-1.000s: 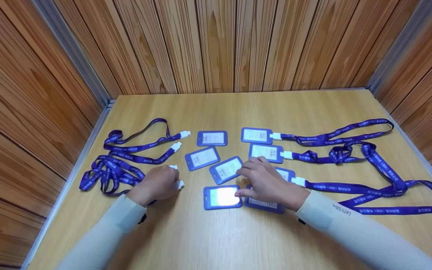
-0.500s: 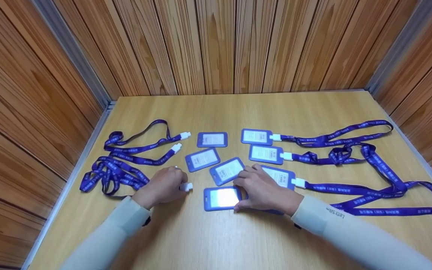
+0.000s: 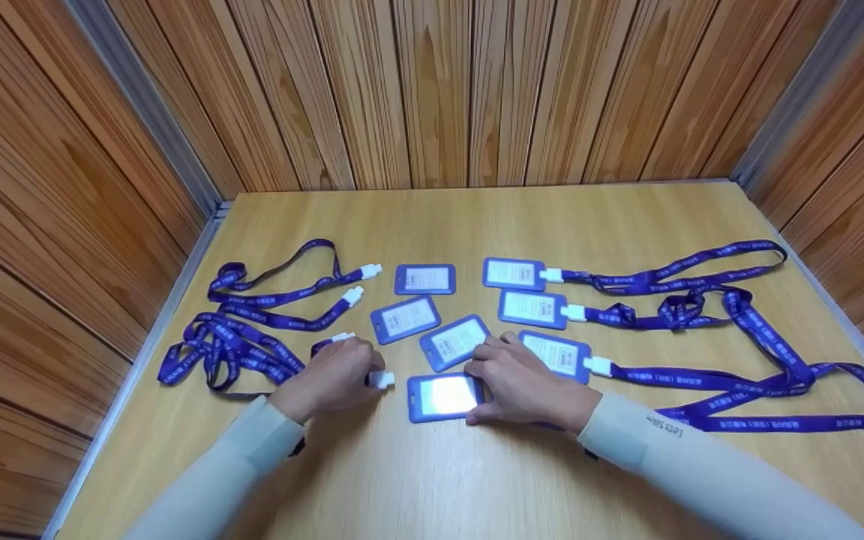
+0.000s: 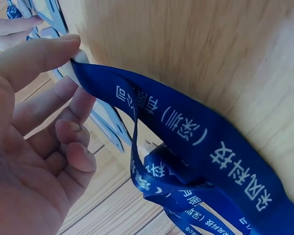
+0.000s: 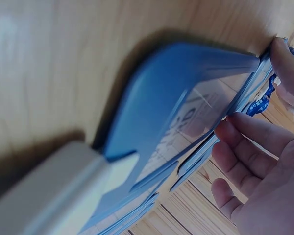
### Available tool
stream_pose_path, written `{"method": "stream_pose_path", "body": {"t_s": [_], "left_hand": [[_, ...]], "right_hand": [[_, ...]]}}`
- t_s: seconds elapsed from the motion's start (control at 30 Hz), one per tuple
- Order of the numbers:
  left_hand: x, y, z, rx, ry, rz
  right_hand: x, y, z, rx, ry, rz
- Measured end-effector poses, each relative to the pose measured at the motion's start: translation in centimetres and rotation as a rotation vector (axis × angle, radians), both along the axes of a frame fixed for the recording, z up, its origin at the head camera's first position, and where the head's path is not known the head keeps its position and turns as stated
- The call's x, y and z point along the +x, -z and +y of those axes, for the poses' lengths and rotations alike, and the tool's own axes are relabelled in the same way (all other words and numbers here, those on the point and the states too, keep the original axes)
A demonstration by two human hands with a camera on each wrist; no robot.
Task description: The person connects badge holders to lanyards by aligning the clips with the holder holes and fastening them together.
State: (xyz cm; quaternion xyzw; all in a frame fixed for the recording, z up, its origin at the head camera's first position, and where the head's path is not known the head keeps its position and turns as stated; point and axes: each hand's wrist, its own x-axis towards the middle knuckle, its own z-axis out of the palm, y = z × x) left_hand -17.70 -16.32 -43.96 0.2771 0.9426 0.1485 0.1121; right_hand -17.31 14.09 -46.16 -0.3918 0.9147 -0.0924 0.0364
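The left hand (image 3: 333, 377) has shifted rightward, pinching the white plastic clip (image 3: 381, 380) of a blue ribbon lanyard (image 4: 186, 117); the right hand (image 3: 526, 382) grips a flat blue plastic badge holder (image 3: 443, 397) on the table (image 3: 432, 487), apparently steadying it, slot (image 3: 415, 398) facing clip.

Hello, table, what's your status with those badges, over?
Left hand pinches white clip of lanyard. Right hand grips glare-lit badge holder by one end. Clip and holder apart; nothing visible between.
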Motion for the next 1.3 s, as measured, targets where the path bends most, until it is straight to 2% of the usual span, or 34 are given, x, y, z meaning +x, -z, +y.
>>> {"method": "stream_pose_path", "body": {"t_s": [0.4, 0.57, 0.73, 0.97, 1.3], "left_hand": [[0.25, -0.04, 0.39, 0.026, 0.065, -0.095], [0.41, 0.12, 0.39, 0.042, 0.095, -0.104], [0.63, 0.10, 0.43, 0.048, 0.094, -0.121], [0.75, 0.27, 0.59, 0.058, 0.110, -0.099], [0.89, 0.33, 0.85, 0.065, 0.101, -0.155]], "right_hand": [[0.09, -0.13, -0.06, 0.010, 0.012, -0.030], [0.05, -0.10, -0.09, 0.001, 0.011, -0.039], [0.07, -0.04, -0.07, -0.017, 0.008, -0.035], [0.14, -0.03, -0.13, -0.036, -0.002, -0.011], [0.20, 0.05, -0.10, -0.033, 0.003, -0.022]]}}
